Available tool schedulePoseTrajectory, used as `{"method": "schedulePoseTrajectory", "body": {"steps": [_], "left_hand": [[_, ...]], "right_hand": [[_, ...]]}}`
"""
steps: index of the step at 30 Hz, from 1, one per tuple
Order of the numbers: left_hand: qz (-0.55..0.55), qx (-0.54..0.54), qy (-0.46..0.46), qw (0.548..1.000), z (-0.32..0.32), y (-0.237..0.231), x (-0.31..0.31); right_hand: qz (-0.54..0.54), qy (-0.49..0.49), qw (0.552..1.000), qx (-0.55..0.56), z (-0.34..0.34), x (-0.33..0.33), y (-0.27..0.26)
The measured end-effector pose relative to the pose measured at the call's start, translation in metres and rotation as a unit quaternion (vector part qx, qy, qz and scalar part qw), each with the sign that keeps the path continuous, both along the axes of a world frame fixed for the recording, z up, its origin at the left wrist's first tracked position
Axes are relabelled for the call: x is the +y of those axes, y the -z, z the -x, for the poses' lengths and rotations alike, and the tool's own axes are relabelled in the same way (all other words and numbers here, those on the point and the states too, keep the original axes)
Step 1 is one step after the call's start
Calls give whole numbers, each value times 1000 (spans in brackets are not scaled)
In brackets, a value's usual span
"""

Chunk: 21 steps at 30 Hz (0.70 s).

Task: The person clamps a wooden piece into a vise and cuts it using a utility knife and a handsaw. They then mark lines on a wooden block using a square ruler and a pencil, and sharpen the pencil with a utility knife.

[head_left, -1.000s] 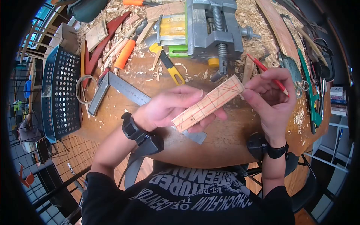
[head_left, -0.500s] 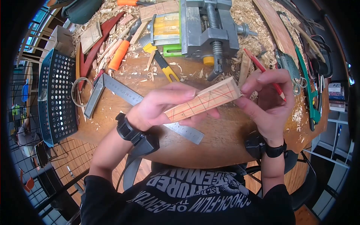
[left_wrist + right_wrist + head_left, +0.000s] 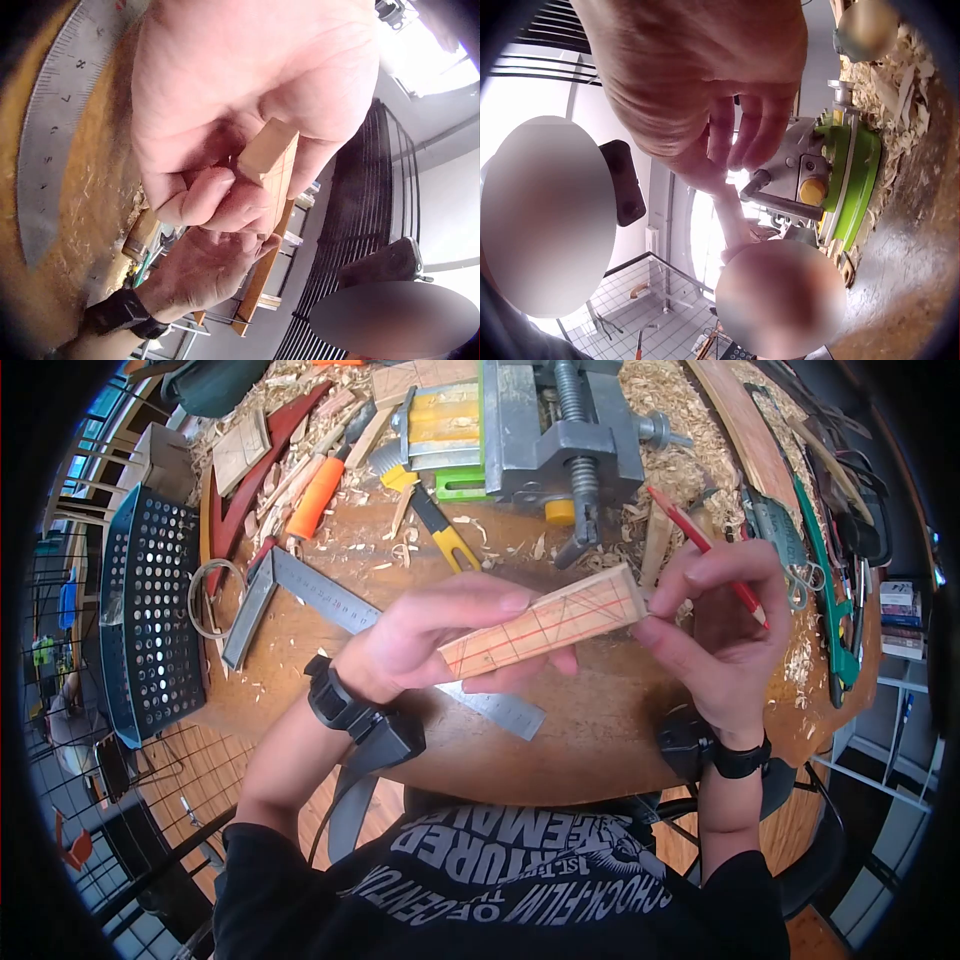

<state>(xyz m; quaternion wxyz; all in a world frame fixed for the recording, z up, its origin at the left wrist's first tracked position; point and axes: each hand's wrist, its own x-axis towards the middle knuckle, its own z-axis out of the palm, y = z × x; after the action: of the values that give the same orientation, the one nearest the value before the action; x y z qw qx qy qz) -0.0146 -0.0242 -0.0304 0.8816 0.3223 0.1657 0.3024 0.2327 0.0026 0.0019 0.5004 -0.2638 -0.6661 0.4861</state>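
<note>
My left hand (image 3: pixel 405 635) grips a small wooden block (image 3: pixel 560 618) marked with red and dark pencil lines, its thumb along the upper edge and fingers underneath. In the left wrist view the block's plain end (image 3: pixel 268 150) sticks out of the palm. My right hand (image 3: pixel 735 660) has thumb and index fingertips right at the block's far end. A red pencil (image 3: pixel 685 522) is tucked through the right hand's fingers, its sharpened tip pointing down toward the wrist. Below the left hand lies a steel try square (image 3: pixel 325 592) on the wooden table (image 3: pixel 600 730).
A metal vise (image 3: pixel 560 450) stands at the back, among wood shavings (image 3: pixel 680 455). Left of it lie a yellow-and-black cutter (image 3: pixel 445 530), an orange handle (image 3: pixel 318 498) and a tape roll (image 3: pixel 205 600). A perforated basket (image 3: pixel 150 610) stands at the left edge, a green tool (image 3: pixel 840 640) at the right.
The block has turned to lie flatter, its left end now deeper in the left hand. The right fingertips stay by its far end, and the pencil remains in the right hand.
</note>
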Motion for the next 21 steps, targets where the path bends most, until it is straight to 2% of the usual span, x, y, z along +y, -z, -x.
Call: {"method": "schedulePoseTrajectory", "body": {"steps": [3, 5, 8, 12, 14, 18, 21], "left_hand": [[5, -4, 8, 1000, 3, -2, -1], [42, 68, -30, 996, 2, -9, -1], [35, 79, -25, 996, 2, -7, -1], [28, 78, -20, 996, 2, -4, -1], [52, 44, -12, 998, 2, -4, -1], [35, 64, -1, 997, 5, -1, 1], [-5, 4, 37, 999, 5, 1, 2]], "right_hand": [[5, -7, 1000, -15, 0, -2, -2], [3, -14, 1000, -26, -1, -3, -1], [14, -17, 999, -38, -1, -3, -1], [15, -18, 999, -29, 1, -2, -2], [17, -27, 999, -35, 1, -3, -2], [17, 0, 999, -45, 1, -5, 0], [10, 7, 999, -44, 1, -5, 1]]}}
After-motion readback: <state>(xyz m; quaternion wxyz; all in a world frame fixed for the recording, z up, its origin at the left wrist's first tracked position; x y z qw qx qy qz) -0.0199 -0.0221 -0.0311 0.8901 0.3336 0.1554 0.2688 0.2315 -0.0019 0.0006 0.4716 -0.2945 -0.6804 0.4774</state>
